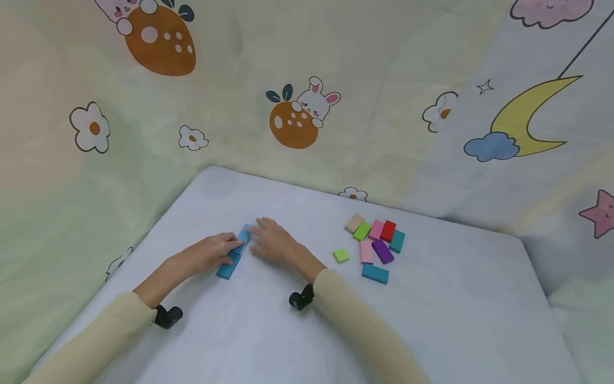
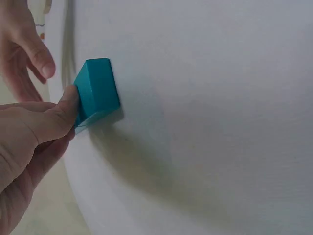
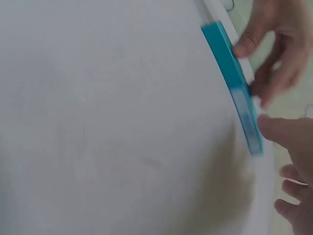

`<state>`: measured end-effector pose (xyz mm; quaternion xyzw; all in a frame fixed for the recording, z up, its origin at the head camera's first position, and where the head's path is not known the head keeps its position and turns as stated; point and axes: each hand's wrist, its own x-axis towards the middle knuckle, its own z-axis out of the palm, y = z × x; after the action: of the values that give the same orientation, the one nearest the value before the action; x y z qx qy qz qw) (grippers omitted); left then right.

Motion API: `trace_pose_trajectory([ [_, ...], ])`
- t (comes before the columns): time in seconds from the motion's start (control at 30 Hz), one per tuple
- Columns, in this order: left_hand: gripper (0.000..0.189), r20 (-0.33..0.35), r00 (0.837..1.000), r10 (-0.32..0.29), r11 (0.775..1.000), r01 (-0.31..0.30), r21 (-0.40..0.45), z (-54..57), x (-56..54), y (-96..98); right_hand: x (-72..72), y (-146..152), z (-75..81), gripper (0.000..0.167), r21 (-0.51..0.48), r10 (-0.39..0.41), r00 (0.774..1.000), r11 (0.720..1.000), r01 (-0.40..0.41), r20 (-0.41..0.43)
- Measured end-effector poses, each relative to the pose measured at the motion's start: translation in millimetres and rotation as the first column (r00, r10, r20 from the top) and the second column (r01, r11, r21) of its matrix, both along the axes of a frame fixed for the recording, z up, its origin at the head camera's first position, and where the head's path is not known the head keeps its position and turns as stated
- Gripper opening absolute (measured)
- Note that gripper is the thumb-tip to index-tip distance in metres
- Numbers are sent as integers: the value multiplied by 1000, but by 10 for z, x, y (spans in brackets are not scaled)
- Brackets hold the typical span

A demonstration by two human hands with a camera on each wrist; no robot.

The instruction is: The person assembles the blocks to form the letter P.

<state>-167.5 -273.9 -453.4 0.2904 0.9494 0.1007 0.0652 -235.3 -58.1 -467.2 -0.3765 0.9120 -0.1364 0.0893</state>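
Two long blocks lie end to end in a slanting row on the left half of the table: a teal block (image 1: 227, 268) nearer me and a lighter blue block (image 1: 244, 233) beyond it. At the row's left side is my left hand (image 1: 208, 253); its thumb touches the teal block (image 2: 99, 85) in the left wrist view, and its other fingers are by the joint between the blocks. My right hand (image 1: 274, 242) is at the far end, fingers loosely spread, its thumb close against the lighter block (image 3: 247, 122). Whether that thumb touches is unclear.
Right of my right hand lies a loose group of blocks: a teal block (image 1: 375, 273), a purple block (image 1: 382, 251), a red block (image 1: 388, 231), pink, green and wooden ones. A small green block (image 1: 341, 255) sits at its left. Patterned fabric (image 1: 374, 133) rises behind the white table (image 1: 455, 309).
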Motion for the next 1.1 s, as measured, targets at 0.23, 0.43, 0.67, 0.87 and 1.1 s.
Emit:
trace_pose_trajectory([
  [0.23, 46, 40, 999, -9, 997, 13, -82, 56, -79, 70, -396, 1099, 206, 49, -36, -254, 962, 967, 251, -102],
  [0.43, 51, 61, 998, -6, 995, 12, -99, 75, -99, 87, -518, 2054, 135, 50, 39, -457, 888, 888, 459, -51],
  [0.67, 54, 101, 995, 28, 991, -15, -134, 130, -113, 96, -513, 2250, 19, 53, 76, -412, 911, 907, 413, -27],
  [0.87, 58, 139, 989, 59, 988, -38, -148, 120, -133, 112, -540, 2094, -50, 49, 86, -444, 896, 893, 441, 19],
  [1.1, 59, 98, 995, 24, 986, -7, -168, 134, -146, 132, -587, 1730, 46, 40, -73, -398, 913, 911, 405, 90],
])
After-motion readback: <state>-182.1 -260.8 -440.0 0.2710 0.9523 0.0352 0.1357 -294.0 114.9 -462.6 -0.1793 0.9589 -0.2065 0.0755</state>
